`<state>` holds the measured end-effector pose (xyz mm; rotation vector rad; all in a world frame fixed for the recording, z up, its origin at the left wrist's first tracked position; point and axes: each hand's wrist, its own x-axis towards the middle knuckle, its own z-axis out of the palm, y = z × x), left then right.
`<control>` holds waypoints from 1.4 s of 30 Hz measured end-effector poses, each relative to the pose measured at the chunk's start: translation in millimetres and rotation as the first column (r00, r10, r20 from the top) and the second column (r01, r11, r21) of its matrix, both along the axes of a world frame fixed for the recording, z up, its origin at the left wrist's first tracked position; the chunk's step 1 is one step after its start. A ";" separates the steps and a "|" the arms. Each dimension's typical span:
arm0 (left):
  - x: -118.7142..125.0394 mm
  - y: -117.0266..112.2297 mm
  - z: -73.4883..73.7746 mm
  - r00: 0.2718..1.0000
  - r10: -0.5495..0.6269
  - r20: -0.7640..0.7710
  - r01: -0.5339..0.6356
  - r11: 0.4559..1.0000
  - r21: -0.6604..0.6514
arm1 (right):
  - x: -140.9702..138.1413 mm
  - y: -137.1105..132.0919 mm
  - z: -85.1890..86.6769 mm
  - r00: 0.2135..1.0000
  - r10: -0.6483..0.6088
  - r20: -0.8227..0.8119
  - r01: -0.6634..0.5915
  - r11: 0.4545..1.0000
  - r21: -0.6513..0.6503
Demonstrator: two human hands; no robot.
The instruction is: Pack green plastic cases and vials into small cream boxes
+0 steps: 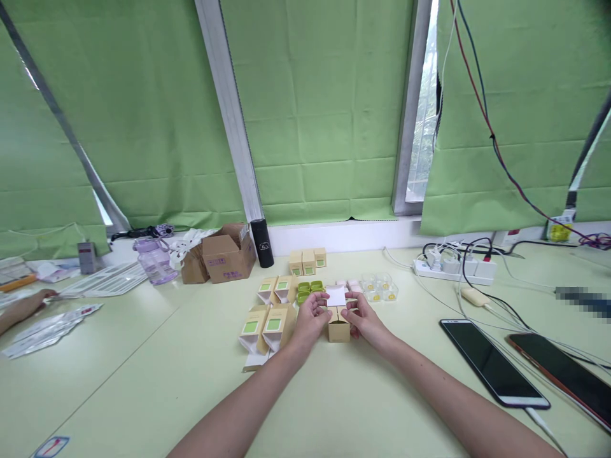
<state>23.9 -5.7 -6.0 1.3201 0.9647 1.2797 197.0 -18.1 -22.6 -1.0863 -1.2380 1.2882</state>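
At the near side of the desk (157, 369), a person's left hand (309, 318) and right hand (365, 318) flank a small box (339, 332), fingers drawn in narrow and holding it from either side. Both thumbs rest by its top flaps while a white flap (336, 296) stands raised at the back; the inside cannot be seen. The step in hand appears to be folding the flaps, and the next move seems to call for a steady grip and even thumb pressure as the raised flap is guided over. Phones (494, 362) lie to the right. Open-ended cartons (279, 323) stand to the left; just beyond the hands sit green cups (303, 287) and a clear tray (379, 286). Farther back, small closed boxes (308, 262) stand together, with a black bottle (261, 243) near the green curtains (315, 114).
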 end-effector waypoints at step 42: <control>2.7 -0.8 2.0 0.999 -0.041 0.007 0.041 0.999 -0.007 | 9.9 -8.8 3.7 0.971 -0.190 0.144 0.081 0.832 0.549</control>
